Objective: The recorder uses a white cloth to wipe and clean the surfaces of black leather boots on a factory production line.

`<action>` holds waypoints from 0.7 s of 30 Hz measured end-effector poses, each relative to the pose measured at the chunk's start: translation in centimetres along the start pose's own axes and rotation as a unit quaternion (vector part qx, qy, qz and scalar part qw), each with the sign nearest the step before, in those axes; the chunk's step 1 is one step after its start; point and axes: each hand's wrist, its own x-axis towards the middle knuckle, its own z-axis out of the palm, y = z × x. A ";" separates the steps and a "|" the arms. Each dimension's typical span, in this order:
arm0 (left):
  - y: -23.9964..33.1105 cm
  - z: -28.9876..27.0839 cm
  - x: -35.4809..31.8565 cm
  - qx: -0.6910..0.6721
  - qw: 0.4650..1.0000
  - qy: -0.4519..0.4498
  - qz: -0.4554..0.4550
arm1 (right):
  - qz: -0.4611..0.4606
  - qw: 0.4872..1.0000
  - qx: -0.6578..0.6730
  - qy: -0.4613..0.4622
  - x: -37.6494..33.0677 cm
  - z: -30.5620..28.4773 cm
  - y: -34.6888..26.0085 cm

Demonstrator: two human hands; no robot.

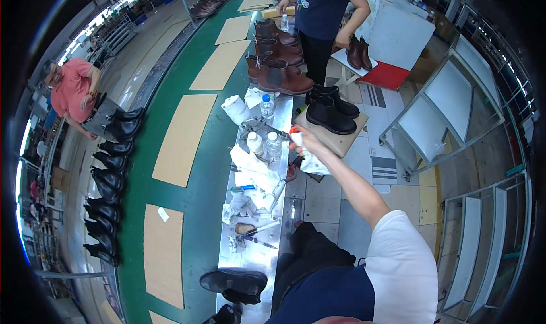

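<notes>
My right hand (307,141) reaches out past the right edge of the metal bench, its fingers closed round a white cloth (313,163) that hangs below it. A small orange-red piece (294,130) shows at the fingertips; I cannot make out what it belongs to. On the bench beside the hand stand a clear bottle (273,146) and a white bottle (255,143). Just beyond it, a pair of black boots (330,112) stands upright on a tan board (341,142). My left hand is out of the picture. A black boot (234,283) lies at the bench's near end.
The metal bench (256,267) also bears rags, brushes (259,229) and a blue-capped bottle (267,106). Brown boots (284,78) stand at its far end by a co-worker (324,11). A green conveyor (199,221) carries cardboard sheets and black boots. Metal racks (449,108) stand right.
</notes>
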 end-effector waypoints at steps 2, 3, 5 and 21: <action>0.0 1.4 0.3 0.015 1.000 0.008 -0.001 | -0.001 0.996 -0.086 -0.027 3.3 1.7 0.7; -0.6 3.3 0.7 0.014 1.000 -0.021 -0.019 | -0.068 0.992 -0.107 -0.006 5.4 -1.2 2.1; -0.6 4.3 1.4 0.027 0.999 -0.016 -0.017 | -0.058 0.990 -0.120 -0.053 6.8 1.1 2.5; -0.4 8.1 4.4 0.061 0.997 -0.053 -0.018 | -0.388 0.798 -0.461 0.015 -11.9 0.9 9.6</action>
